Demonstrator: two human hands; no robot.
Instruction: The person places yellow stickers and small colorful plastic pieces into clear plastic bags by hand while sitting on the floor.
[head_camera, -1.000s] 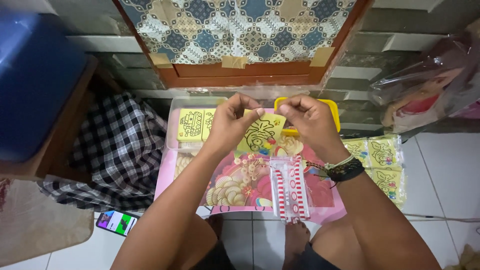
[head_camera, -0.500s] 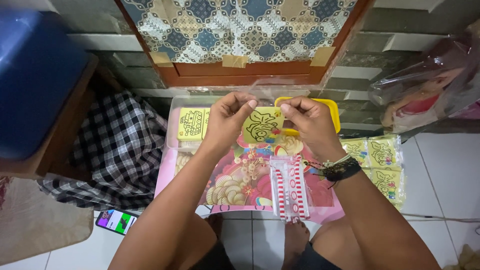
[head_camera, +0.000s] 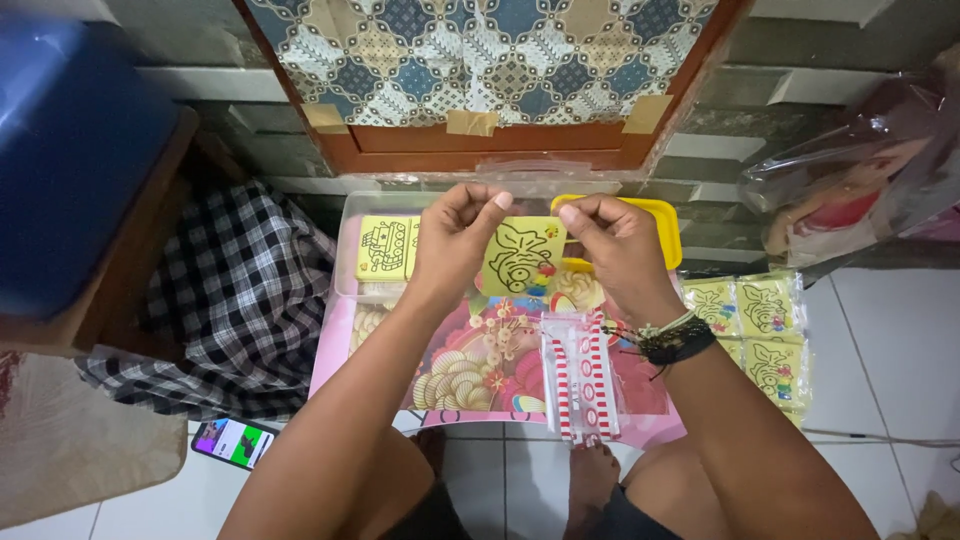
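a: what takes up the most room?

b: across the top of the frame, a wood-framed panel (head_camera: 480, 60) covered in blue and cream patterned cloth. at the upper left, a big blue box (head_camera: 70, 140) sits on a wooden stand. below it, at left centre, lies a black-and-white checked cloth (head_camera: 240, 300).

a: and in the middle?

b: a pink picture board (head_camera: 480, 375) with a cartoon print fills the centre. at its upper edge is a clear plastic tray (head_camera: 350, 250) holding a yellow card with a black line drawing (head_camera: 385, 248). a yellow tray (head_camera: 665, 225) peeks out behind the right hand. at right centre a pack of yellow drawing cards (head_camera: 760, 330) rests on the white tile floor, and a crinkled clear bag (head_camera: 850, 180) lies above it.

a: the hands?

b: the left hand (head_camera: 455, 240) and right hand (head_camera: 620, 245) meet just above centre, both on one small yellow fish card (head_camera: 520, 258). the left thumb and fingers are pinched shut on its upper left edge; the right fingers are closed on its upper right edge. the card is held upright over the board's top edge, between the two trays.

a: smaller things?

b: a red-and-white striped packet (head_camera: 580, 375) lies on the board under the right wrist, which wears dark bracelets (head_camera: 675, 340). a phone (head_camera: 232, 442) with a lit screen lies on the floor at lower left.
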